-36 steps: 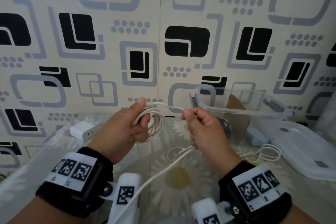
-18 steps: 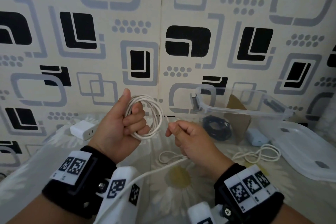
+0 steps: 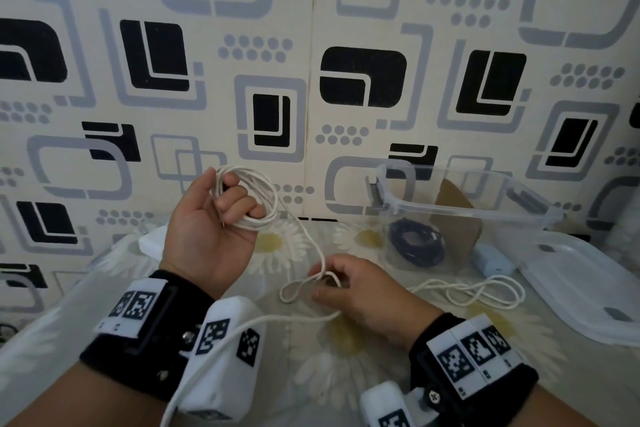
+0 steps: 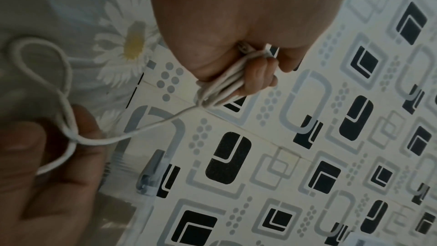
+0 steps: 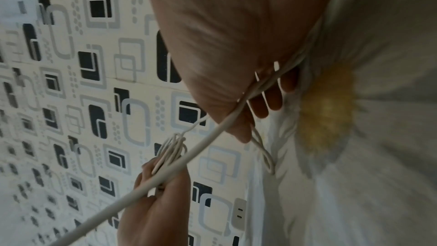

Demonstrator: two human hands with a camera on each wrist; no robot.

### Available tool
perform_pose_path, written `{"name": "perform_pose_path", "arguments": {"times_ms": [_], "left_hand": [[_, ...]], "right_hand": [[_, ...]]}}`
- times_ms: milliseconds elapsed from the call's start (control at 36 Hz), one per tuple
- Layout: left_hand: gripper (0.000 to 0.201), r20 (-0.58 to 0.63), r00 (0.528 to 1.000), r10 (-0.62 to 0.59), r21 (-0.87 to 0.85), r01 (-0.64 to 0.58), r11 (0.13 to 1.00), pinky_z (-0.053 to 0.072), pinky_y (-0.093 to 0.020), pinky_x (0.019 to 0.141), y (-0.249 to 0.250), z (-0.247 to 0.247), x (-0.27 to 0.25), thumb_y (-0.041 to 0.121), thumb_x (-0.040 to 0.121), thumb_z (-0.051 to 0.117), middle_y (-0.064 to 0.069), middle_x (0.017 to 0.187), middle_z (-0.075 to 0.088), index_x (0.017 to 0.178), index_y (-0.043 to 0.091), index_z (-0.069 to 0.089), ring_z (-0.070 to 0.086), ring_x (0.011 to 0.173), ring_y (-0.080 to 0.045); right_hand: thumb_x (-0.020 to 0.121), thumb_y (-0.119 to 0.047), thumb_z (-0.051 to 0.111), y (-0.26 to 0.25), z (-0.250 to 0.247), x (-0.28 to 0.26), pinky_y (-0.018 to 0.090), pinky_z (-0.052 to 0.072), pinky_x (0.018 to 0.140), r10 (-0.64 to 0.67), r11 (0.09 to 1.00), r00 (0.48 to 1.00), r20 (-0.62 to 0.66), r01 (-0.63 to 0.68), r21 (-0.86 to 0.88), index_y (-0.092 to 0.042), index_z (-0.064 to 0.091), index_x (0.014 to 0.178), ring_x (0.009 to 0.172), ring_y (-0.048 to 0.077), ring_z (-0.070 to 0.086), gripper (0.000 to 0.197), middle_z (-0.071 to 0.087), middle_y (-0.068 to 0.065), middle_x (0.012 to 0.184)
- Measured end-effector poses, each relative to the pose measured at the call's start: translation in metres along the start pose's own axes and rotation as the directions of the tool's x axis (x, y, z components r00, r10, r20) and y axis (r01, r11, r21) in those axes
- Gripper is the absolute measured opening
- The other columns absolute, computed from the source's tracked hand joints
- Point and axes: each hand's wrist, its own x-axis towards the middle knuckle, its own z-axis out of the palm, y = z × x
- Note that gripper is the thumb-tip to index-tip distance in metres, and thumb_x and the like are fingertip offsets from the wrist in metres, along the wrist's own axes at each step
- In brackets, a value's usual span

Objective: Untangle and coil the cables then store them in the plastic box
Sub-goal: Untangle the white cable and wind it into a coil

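My left hand (image 3: pixel 221 215) is raised with its palm toward me and grips a coil of white cable (image 3: pixel 259 198) of several turns; the fingers curl round the bundle (image 4: pixel 227 83). The free strand (image 3: pixel 308 243) runs down from the coil to my right hand (image 3: pixel 346 288), which pinches it low over the table where the strand forms a small loop (image 3: pixel 294 291). The clear plastic box (image 3: pixel 464 204) stands at the right rear with a black coiled cable (image 3: pixel 415 243) inside. A second white cable (image 3: pixel 474 291) lies loose on the table in front of the box.
The box's lid (image 3: pixel 588 288) lies at the far right. A white charger block (image 5: pixel 238 214) sits on the table by the wall at the left. A pale blue adapter (image 3: pixel 491 260) lies beside the box. The patterned wall (image 3: pixel 311 80) closes the back.
My left hand turned palm-up and lifted the coil higher. My right hand dropped from beside the coil down to the table, sliding along the strand, where a loop now lies.
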Motion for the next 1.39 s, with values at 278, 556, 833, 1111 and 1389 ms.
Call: {"name": "perform_pose_path", "arguments": {"times_ms": [278, 556, 833, 1111, 1389], "left_hand": [[0.024, 0.013, 0.995, 0.094, 0.116, -0.095, 0.989, 0.034, -0.023, 0.078, -0.005, -0.004, 0.006, 0.024, 0.102, 0.032, 0.007, 0.071, 0.04, 0.087, 0.015, 0.05, 0.041, 0.058, -0.007], [0.025, 0.193, 0.968, 0.163, 0.81, -0.25, 0.53, 0.039, -0.029, 0.079, -0.028, -0.001, -0.007, 0.018, 0.105, 0.034, 0.008, 0.074, 0.05, 0.116, 0.022, 0.056, 0.05, 0.073, -0.009], [0.026, 0.401, 0.916, -0.017, 0.909, -0.396, 0.134, 0.044, -0.02, 0.08, -0.041, -0.01, -0.011, 0.042, 0.094, 0.038, 0.02, 0.08, 0.063, 0.117, 0.035, 0.05, 0.061, 0.082, -0.003], [0.025, 0.299, 0.936, -0.185, 0.945, -0.317, -0.077, 0.049, -0.029, 0.087, -0.043, -0.016, -0.008, 0.033, 0.101, 0.041, 0.007, 0.102, 0.067, 0.121, 0.025, 0.053, 0.063, 0.092, -0.006], [0.04, 0.229, 0.927, -0.297, 0.973, -0.207, 0.103, 0.045, -0.023, 0.068, -0.035, -0.002, -0.022, 0.048, 0.089, 0.033, -0.008, 0.073, 0.064, 0.079, 0.019, 0.06, 0.058, 0.067, -0.019]], "right_hand": [[0.095, -0.03, 0.056, -0.003, -0.001, -0.001, 0.017, 0.046, 0.078, -0.094, 0.967, 0.993, 0.068, 0.107, -0.232, -0.029, 0.07, 0.102, 0.088, 0.006, 0.062, 0.015, 0.069, -0.008, 0.093], [0.087, -0.037, 0.062, -0.021, -0.006, -0.008, 0.025, 0.041, 0.066, -0.283, 0.827, 0.949, 0.137, 0.314, -0.466, -0.028, 0.069, 0.094, 0.066, 0.003, 0.049, 0.013, 0.052, -0.01, 0.071], [0.083, -0.042, 0.069, -0.032, -0.008, -0.012, 0.03, 0.044, 0.071, -0.384, 0.749, 0.9, 0.206, 0.434, -0.5, -0.024, 0.065, 0.095, 0.075, 0.006, 0.048, 0.022, 0.051, -0.013, 0.081], [0.088, -0.038, 0.064, -0.032, -0.008, -0.017, 0.027, 0.034, 0.056, -0.324, 0.848, 0.94, 0.109, 0.34, -0.408, -0.027, 0.059, 0.086, 0.05, 0.01, 0.038, 0.012, 0.037, -0.007, 0.05], [0.08, -0.029, 0.077, -0.031, -0.02, -0.018, 0.017, 0.043, 0.07, -0.262, 0.961, 0.963, 0.066, 0.267, -0.075, -0.028, 0.071, 0.081, 0.059, -0.004, 0.052, 0.006, 0.055, -0.016, 0.061]]}}
